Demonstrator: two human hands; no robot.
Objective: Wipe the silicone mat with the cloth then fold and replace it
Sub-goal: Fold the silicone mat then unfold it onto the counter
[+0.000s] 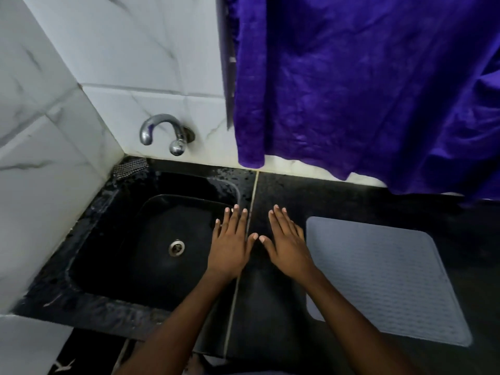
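Left grip (230, 247) and right grip (286, 247), spread flat and empty, are held near the grey ribbed silicone mat (392, 280); the checked cloth (131, 167) behind the black sink (113, 239) is best fetched first.
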